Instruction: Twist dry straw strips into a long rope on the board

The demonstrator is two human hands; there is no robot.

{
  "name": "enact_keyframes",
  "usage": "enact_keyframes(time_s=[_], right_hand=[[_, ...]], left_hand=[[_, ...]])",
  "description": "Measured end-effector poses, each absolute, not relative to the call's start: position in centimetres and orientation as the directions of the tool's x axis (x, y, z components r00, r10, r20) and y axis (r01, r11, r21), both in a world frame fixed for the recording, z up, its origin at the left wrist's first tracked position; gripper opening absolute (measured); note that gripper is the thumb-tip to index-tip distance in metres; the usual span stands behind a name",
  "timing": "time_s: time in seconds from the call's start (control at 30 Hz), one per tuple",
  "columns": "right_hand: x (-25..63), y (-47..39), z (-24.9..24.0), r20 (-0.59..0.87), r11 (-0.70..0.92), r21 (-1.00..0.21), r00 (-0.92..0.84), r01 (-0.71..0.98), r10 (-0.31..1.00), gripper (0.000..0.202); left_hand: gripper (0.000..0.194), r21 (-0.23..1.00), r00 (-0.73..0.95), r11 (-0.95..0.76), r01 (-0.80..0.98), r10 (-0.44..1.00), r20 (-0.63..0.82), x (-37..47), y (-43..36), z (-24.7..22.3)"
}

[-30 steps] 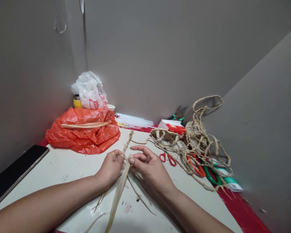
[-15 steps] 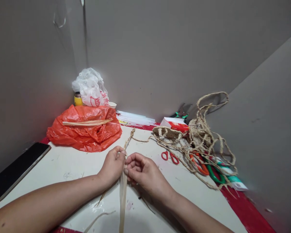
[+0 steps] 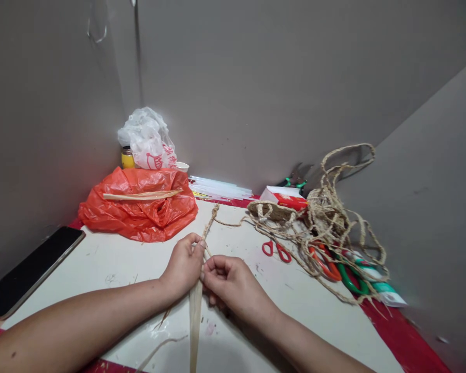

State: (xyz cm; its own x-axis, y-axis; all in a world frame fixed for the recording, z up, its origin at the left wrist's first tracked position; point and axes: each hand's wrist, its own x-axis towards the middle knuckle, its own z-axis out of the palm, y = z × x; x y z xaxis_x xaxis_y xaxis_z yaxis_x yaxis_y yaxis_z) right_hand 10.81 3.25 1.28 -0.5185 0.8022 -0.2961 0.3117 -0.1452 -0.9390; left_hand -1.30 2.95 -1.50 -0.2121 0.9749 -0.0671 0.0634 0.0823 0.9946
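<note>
Left hand [image 3: 183, 267] grasping braided cord [image 3: 209, 224] over worktop [image 3: 120, 267]; right hand [image 3: 235, 285], fingers spread one second ago, now curled close beside it, grip pinching thin strand [image 3: 207, 252]; pale strip [image 3: 195, 311] now straighter below, both seemingly gathered at cord's near end

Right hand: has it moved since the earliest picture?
Yes. Judged against the red scissors handles on the table, the right hand has shifted leftward in the view and nearer the wearer.
</note>
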Motion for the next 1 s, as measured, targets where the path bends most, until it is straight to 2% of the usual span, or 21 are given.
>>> enact_keyframes(time_s=[0.2,0.43,0.5,0.6,0.77,0.9,1.0], right_hand=[[10.5,3.0,1.1,-0.111,0.052,-0.954,-0.507,0.297,0.855,0.013],[11.0,3.7,1.2,-0.093,0.064,-0.947,-0.458,0.316,0.884,0.016],[11.3,4.1,1.4,-0.058,0.065,-0.966,-0.454,0.251,0.889,0.015],[11.8,4.3,1.9,0.030,0.063,-0.997,-0.469,0.054,0.883,0.016],[12.0,4.2,2.5,0.019,-0.139,-0.960,-0.551,-0.244,0.834,0.019],[12.7,5.3,3.4,0.003,-0.165,-0.945,-0.514,-0.282,0.858,0.021],[14.0,7.0,4.6,0.015,-0.090,-0.968,-0.411,-0.236,0.912,0.024]], left_hand=[[0.020,0.997,-0.201,0.048,0.066,0.979,-0.034,-1.1,3.0,-1.8],[0.022,0.995,-0.183,0.097,-0.014,0.978,-0.098,-1.2,2.9,-1.5],[0.021,0.992,-0.195,0.117,-0.053,0.973,-0.125,-1.2,2.9,-1.3],[0.021,0.979,-0.190,0.148,-0.141,0.966,-0.173,-1.2,2.9,-1.3],[0.022,0.978,-0.222,0.177,-0.114,0.955,-0.199,-1.2,3.0,-1.2],[0.019,0.967,-0.223,0.210,-0.144,0.945,-0.238,-1.1,3.0,-1.0],[0.019,0.968,-0.228,0.202,-0.147,0.946,-0.232,-1.1,3.1,-1.1]])
